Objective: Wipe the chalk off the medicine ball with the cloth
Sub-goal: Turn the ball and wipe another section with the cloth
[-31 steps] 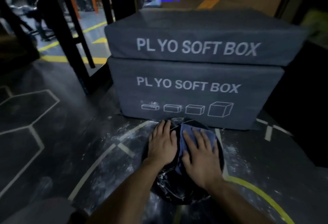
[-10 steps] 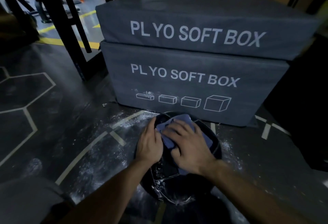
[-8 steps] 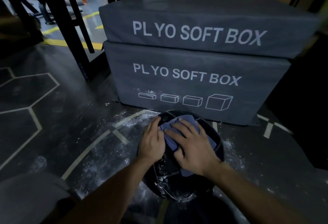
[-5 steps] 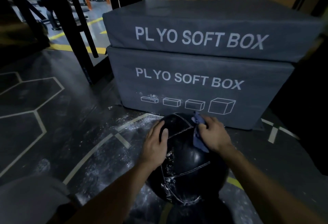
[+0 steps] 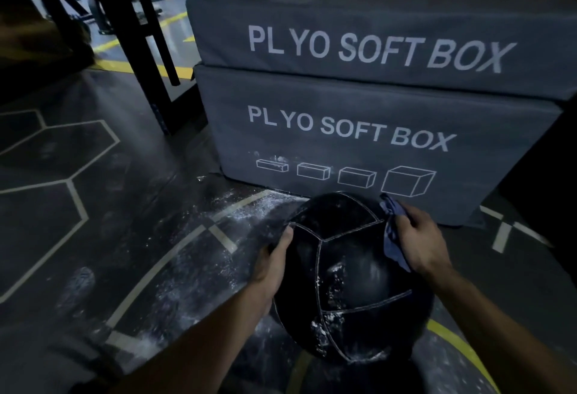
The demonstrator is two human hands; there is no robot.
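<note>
The medicine ball [image 5: 349, 281], black with white chalk [image 5: 327, 321] caked along its near seams, sits on the dark floor [image 5: 125, 237] just in front of two stacked grey plyo soft boxes [image 5: 359, 131]. The left hand [image 5: 273, 261] presses against the ball's left side, fingers fairly straight. The right hand [image 5: 418, 237] has its grip clamped on a bunched blue cloth [image 5: 392, 234] at the ball's upper right.

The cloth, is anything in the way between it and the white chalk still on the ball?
Nothing visible. The right hand grips the cloth against the medicine ball's upper right side. The chalk sits lower on the near face, with only bare ball surface between.
</note>
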